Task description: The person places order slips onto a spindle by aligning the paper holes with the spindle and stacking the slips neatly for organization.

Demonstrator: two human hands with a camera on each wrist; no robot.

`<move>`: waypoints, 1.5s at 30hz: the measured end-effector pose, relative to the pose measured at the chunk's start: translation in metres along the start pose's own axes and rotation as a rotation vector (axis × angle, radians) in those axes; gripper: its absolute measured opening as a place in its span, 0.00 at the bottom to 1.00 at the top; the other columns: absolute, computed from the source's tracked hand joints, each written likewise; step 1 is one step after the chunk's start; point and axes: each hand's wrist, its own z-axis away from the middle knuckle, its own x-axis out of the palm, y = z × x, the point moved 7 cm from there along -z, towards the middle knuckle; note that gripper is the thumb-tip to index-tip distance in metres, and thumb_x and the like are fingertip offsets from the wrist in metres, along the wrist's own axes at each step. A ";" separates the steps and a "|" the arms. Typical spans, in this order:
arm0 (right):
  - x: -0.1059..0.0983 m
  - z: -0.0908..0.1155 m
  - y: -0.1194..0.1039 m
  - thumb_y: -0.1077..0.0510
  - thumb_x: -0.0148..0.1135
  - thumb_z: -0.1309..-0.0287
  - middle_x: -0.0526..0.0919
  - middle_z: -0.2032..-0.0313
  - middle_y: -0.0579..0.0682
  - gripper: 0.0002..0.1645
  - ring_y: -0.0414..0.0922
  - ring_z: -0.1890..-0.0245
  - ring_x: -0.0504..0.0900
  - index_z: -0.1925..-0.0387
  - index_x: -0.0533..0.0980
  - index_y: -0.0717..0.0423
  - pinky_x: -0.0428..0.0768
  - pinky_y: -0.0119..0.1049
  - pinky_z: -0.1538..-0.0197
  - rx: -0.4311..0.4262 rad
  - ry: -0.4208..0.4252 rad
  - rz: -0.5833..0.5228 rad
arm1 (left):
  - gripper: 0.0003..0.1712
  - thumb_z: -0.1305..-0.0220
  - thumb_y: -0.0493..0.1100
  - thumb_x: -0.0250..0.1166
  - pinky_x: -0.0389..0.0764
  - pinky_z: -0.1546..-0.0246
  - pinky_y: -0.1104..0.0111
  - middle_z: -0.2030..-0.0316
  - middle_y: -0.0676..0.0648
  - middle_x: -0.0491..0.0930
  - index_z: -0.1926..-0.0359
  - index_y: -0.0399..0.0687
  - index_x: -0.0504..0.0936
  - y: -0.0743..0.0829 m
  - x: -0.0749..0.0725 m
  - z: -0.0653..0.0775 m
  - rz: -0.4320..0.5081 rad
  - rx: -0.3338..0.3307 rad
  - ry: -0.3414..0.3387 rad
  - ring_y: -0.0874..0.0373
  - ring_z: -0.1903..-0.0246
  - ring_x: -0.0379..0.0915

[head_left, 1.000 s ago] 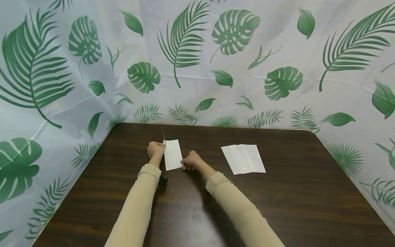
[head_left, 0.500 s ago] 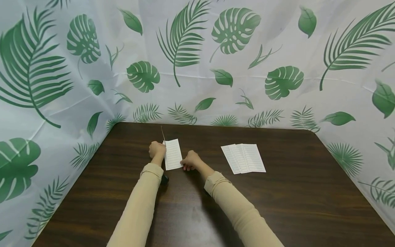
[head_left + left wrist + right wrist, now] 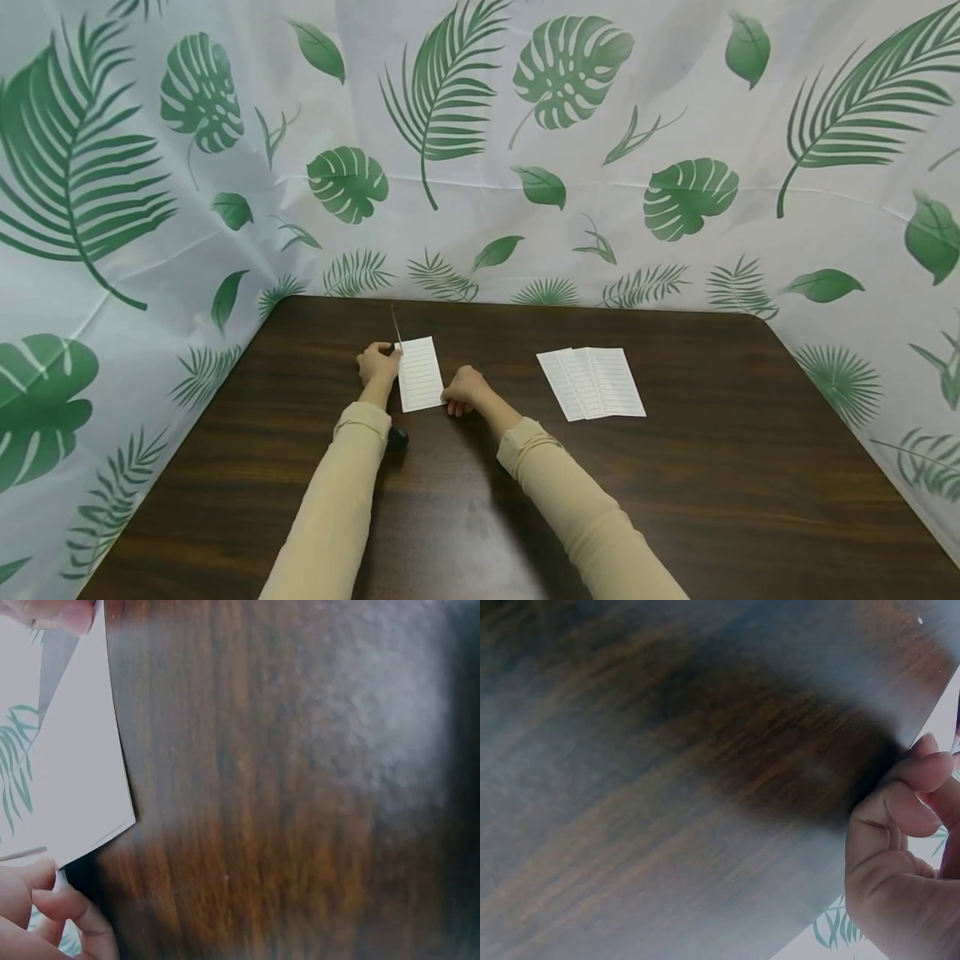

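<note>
A small stack of white lined paper is tilted slightly above the brown tabletop in the head view. My left hand is at its left edge; in the left wrist view the curled fingers pinch around the edge of the paper. A thin tan line, perhaps a string or wire, sticks up by the upper left corner. My right hand grips the lower right corner between thumb and fingers. Seen from the right wrist, that hand has curled fingers, and the sheet is mostly out of frame.
Several more lined sheets lie overlapping, fanned out, to the right on the dark wood table. A white curtain with green leaf prints stands behind the table and along its left side.
My left hand shifts slightly right, then back left, with its fingers changing position at the paper's edge. The right hand and the fanned sheets stay put.
</note>
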 end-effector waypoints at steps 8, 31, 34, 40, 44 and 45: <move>-0.002 0.006 0.000 0.67 0.59 0.49 0.72 0.95 0.43 0.13 0.36 0.93 0.71 0.87 0.79 0.64 0.66 0.24 0.87 -0.019 0.003 -0.051 | 0.18 0.39 0.45 0.63 0.84 0.67 0.63 0.42 0.32 0.65 0.48 0.47 0.78 0.013 -0.015 0.021 0.113 0.016 -0.126 0.50 0.72 0.79; -0.033 0.029 0.018 0.63 0.58 0.40 0.77 0.83 0.48 0.06 0.37 0.86 0.75 0.65 0.74 0.65 0.81 0.30 0.76 -0.104 -0.005 -0.170 | 0.19 0.34 0.39 0.57 0.71 0.89 0.82 0.44 0.32 0.65 0.44 0.40 0.74 0.043 -0.041 0.073 0.041 0.057 -0.106 0.41 0.59 0.73; -0.039 0.033 0.021 0.63 0.58 0.40 0.77 0.82 0.48 0.07 0.36 0.85 0.75 0.63 0.74 0.66 0.79 0.28 0.76 -0.118 -0.028 -0.149 | 0.19 0.34 0.39 0.57 0.73 0.88 0.82 0.43 0.32 0.64 0.43 0.40 0.73 0.041 -0.040 0.073 0.045 0.053 -0.120 0.43 0.63 0.72; -0.053 0.041 0.021 0.62 0.58 0.40 0.77 0.79 0.48 0.09 0.36 0.83 0.75 0.61 0.75 0.66 0.76 0.27 0.76 -0.175 -0.049 -0.110 | 0.19 0.34 0.40 0.57 0.74 0.87 0.80 0.45 0.32 0.65 0.43 0.40 0.73 0.040 -0.043 0.074 0.023 0.053 -0.116 0.51 0.72 0.71; -0.069 0.048 0.023 0.60 0.59 0.40 0.80 0.73 0.53 0.11 0.41 0.78 0.78 0.60 0.76 0.67 0.77 0.29 0.74 -0.238 -0.026 -0.014 | 0.20 0.34 0.40 0.57 0.72 0.88 0.81 0.46 0.32 0.66 0.43 0.41 0.74 0.043 -0.043 0.073 0.007 0.070 -0.113 0.57 0.78 0.68; -0.073 0.050 0.025 0.60 0.58 0.39 0.81 0.71 0.56 0.12 0.43 0.76 0.79 0.59 0.76 0.67 0.78 0.30 0.72 -0.251 -0.034 0.003 | 0.20 0.34 0.40 0.57 0.72 0.89 0.81 0.46 0.32 0.66 0.43 0.40 0.74 0.044 -0.042 0.073 0.009 0.073 -0.114 0.58 0.79 0.68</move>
